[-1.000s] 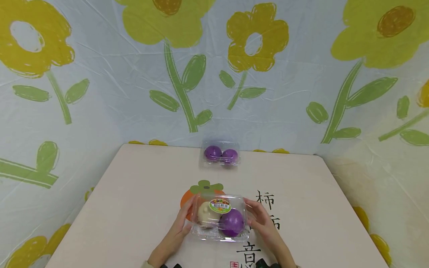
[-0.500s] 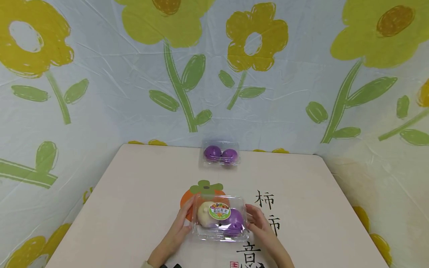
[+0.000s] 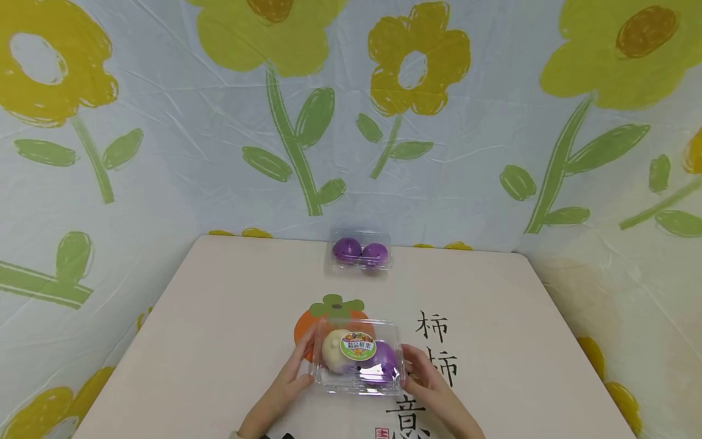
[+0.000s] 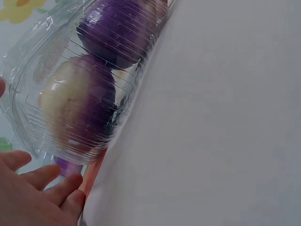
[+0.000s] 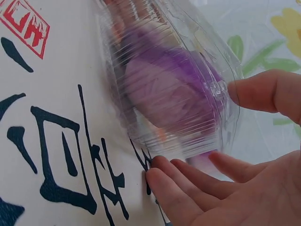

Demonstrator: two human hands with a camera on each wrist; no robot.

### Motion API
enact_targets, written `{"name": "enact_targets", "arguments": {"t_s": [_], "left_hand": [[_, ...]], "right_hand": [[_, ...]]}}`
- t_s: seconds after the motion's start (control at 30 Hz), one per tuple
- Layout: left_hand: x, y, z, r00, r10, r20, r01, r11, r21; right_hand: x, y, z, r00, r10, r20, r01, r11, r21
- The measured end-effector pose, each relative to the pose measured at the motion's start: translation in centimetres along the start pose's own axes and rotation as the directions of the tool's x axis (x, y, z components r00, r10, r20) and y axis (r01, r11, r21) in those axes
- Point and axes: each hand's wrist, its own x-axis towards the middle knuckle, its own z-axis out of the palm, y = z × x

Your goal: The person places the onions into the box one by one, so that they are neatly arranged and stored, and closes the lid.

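A clear plastic clamshell box (image 3: 359,384) lies on the table over the printed persimmon. Inside it are a round cream-and-purple thing (image 4: 75,103) and a round purple thing (image 5: 174,89); an oval fruit sticker (image 3: 358,346) is on the lid. My left hand (image 3: 287,381) is at the box's left end, fingers spread and mostly straight, thumb by the front corner. At the right end is my right hand (image 3: 430,384). Its thumb touches the box's rim in the right wrist view, while the other fingers extend loosely beside the end wall.
A second clear box (image 3: 360,266) with two purple round things stands at the table's back edge. The pale table (image 3: 236,292) bears a persimmon print (image 3: 304,326) and black characters (image 3: 432,327). Flower-printed cloth (image 3: 466,183) hangs behind and along both sides.
The stickered lid has shifted slightly lower and toward me, and glare now covers part of the purple thing. My right fingers have slid a little nearer along the box's end. The back box stays put.
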Motion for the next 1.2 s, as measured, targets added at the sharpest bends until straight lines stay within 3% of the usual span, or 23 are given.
{"name": "enact_targets", "arguments": {"t_s": [0.13,0.27,0.37,0.47,0.6,0.7,0.87,0.93,1.03,1.13,1.2], "left_hand": [[0.2,0.2,-0.1,0.996,-0.069,0.047,0.074,0.991,-0.107],[0.6,0.2,-0.1,0.993,-0.071,0.089,0.087,0.979,-0.187],[0.8,0.4,0.0,0.992,-0.082,0.1,0.1,0.975,-0.198],[0.7,0.8,0.1,0.99,-0.113,0.079,0.126,0.976,-0.179],[0.2,1.6,0.1,0.98,-0.2,-0.012,0.198,0.975,-0.105],[0.0,2.5,0.2,0.947,-0.311,-0.074,0.308,0.95,-0.058],[-0.1,3.7,0.2,0.868,-0.484,-0.111,0.483,0.875,-0.034],[-0.1,3.8,0.1,0.854,-0.514,-0.082,0.512,0.858,-0.05],[-0.2,3.8,-0.1,0.857,-0.513,0.055,0.515,0.846,-0.139],[-0.2,3.5,-0.1,0.858,-0.471,0.205,0.512,0.82,-0.258],[-0.2,3.1,-0.1,0.863,-0.434,0.259,0.501,0.805,-0.318]], "right_hand": [[0.3,0.1,-0.3,0.998,0.036,0.049,-0.035,0.999,-0.021],[0.6,0.1,-0.7,0.995,0.043,0.088,-0.04,0.999,-0.031],[0.7,-0.1,-0.7,0.995,0.051,0.085,-0.048,0.998,-0.034],[0.8,-0.4,-0.4,0.994,0.079,0.07,-0.078,0.997,-0.02],[0.7,-0.6,-0.2,0.992,0.113,0.054,-0.114,0.993,0.006],[0.5,-0.6,-0.3,0.991,0.12,0.056,-0.121,0.993,0.011],[0.4,-0.4,-0.5,0.983,0.13,0.127,-0.134,0.991,0.016],[0.3,-0.3,-0.5,0.975,0.144,0.171,-0.152,0.988,0.032],[0.3,0.0,-0.5,0.963,0.152,0.221,-0.173,0.982,0.076],[0.2,0.2,-0.5,0.96,0.126,0.25,-0.161,0.979,0.127],[0.3,0.4,-0.6,0.959,0.097,0.267,-0.142,0.978,0.154]]}}
